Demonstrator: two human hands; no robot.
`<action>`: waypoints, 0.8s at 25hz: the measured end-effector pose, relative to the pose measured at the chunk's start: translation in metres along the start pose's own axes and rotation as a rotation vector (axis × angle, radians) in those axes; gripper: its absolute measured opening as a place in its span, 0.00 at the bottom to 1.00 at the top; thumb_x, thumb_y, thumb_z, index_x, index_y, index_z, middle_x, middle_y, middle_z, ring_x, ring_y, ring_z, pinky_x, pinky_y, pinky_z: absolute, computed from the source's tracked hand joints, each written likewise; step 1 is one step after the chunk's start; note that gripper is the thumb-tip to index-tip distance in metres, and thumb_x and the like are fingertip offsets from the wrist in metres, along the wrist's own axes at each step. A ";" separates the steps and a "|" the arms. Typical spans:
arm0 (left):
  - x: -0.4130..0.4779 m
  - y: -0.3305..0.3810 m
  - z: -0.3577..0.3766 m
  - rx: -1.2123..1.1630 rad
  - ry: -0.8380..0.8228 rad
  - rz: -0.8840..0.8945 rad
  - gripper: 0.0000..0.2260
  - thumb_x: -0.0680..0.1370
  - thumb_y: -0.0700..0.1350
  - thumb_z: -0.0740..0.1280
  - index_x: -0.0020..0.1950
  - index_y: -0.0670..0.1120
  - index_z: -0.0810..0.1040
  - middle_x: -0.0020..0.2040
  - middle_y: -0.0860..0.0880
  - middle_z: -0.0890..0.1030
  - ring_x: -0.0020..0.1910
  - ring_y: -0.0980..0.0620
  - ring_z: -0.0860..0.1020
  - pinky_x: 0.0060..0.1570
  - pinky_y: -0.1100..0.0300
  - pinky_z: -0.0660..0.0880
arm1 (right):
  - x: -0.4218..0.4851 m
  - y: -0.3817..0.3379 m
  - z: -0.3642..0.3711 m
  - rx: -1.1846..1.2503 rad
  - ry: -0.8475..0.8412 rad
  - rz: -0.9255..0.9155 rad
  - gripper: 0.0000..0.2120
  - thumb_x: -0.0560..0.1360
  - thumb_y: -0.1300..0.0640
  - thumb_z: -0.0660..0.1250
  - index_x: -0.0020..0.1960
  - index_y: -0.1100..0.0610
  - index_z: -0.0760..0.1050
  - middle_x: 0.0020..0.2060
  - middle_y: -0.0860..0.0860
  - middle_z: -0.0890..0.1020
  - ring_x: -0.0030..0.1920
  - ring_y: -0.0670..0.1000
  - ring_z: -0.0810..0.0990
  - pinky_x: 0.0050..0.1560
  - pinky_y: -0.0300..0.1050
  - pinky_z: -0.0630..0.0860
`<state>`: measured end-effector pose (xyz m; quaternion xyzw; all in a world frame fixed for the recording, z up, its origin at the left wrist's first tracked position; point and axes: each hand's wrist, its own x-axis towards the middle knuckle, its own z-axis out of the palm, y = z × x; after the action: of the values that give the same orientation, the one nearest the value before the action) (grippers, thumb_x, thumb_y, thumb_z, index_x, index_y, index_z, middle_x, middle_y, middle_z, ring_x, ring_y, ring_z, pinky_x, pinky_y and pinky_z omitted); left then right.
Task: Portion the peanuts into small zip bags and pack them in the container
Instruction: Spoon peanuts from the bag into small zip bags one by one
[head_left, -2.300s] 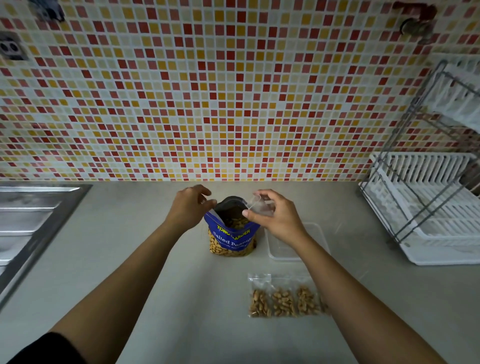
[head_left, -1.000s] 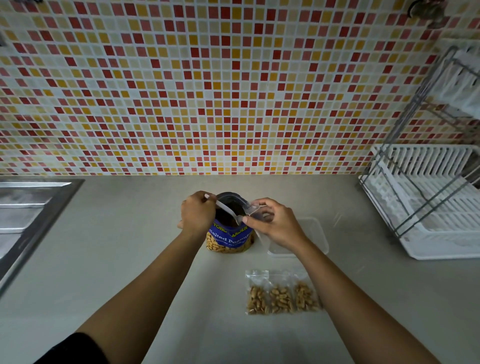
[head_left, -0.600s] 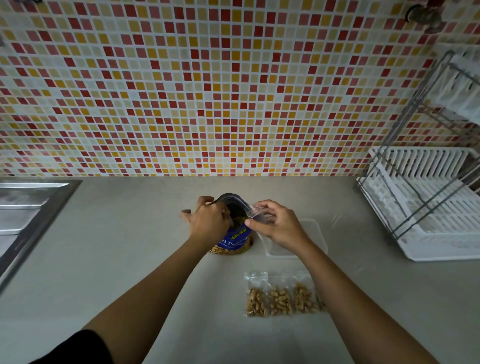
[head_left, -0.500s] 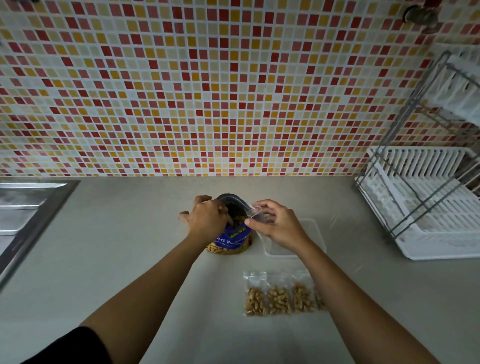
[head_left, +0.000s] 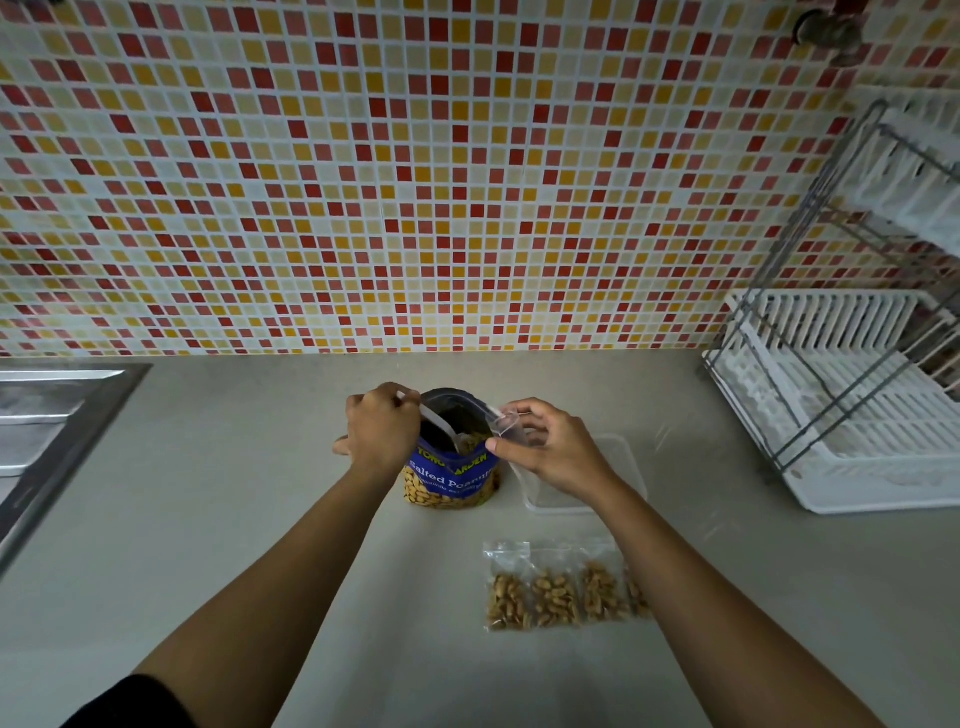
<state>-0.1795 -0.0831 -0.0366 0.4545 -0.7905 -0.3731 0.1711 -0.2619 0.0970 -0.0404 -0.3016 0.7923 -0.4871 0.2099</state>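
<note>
A blue salted-peanut bag (head_left: 451, 475) stands open on the counter. My left hand (head_left: 382, 432) grips a white spoon (head_left: 439, 423) whose bowl reaches down into the bag's mouth. My right hand (head_left: 550, 448) pinches a small clear zip bag (head_left: 503, 422) by its mouth, just right of the peanut bag's rim. A clear plastic container (head_left: 623, 467) sits behind and under my right hand, partly hidden. Several small zip bags filled with peanuts (head_left: 558, 592) lie in a row on the counter near my right forearm.
A white dish rack with a metal frame (head_left: 852, 415) fills the right side of the counter. A steel sink edge (head_left: 62, 415) lies at the far left. A mosaic tiled wall (head_left: 415, 182) rises behind the counter.
My left hand dipped the spoon deep into the peanut bag and has now drawn back up, so the white handle shows again. My right hand kept the small zip bag beside the rim.
</note>
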 end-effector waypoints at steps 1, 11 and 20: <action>0.001 0.000 0.001 0.000 -0.015 -0.010 0.09 0.78 0.46 0.59 0.47 0.51 0.79 0.52 0.47 0.78 0.60 0.46 0.69 0.60 0.40 0.65 | 0.000 0.000 0.000 -0.001 0.001 0.001 0.23 0.67 0.46 0.74 0.59 0.50 0.73 0.49 0.42 0.78 0.49 0.42 0.78 0.45 0.32 0.74; 0.004 -0.002 0.003 -0.170 -0.134 -0.039 0.09 0.77 0.50 0.61 0.38 0.55 0.75 0.47 0.47 0.80 0.54 0.43 0.76 0.55 0.39 0.73 | 0.002 0.001 -0.001 -0.024 -0.017 0.020 0.24 0.66 0.45 0.74 0.60 0.50 0.74 0.53 0.45 0.81 0.52 0.45 0.79 0.51 0.40 0.77; 0.008 0.006 -0.016 -0.451 -0.153 -0.173 0.11 0.79 0.44 0.60 0.56 0.40 0.78 0.51 0.42 0.78 0.49 0.48 0.73 0.47 0.55 0.68 | 0.001 -0.011 -0.008 0.009 0.068 -0.017 0.23 0.66 0.50 0.76 0.58 0.49 0.74 0.48 0.41 0.77 0.48 0.42 0.77 0.40 0.29 0.74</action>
<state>-0.1777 -0.0948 -0.0219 0.4413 -0.6562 -0.5866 0.1750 -0.2646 0.0979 -0.0270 -0.2906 0.7942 -0.5023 0.1801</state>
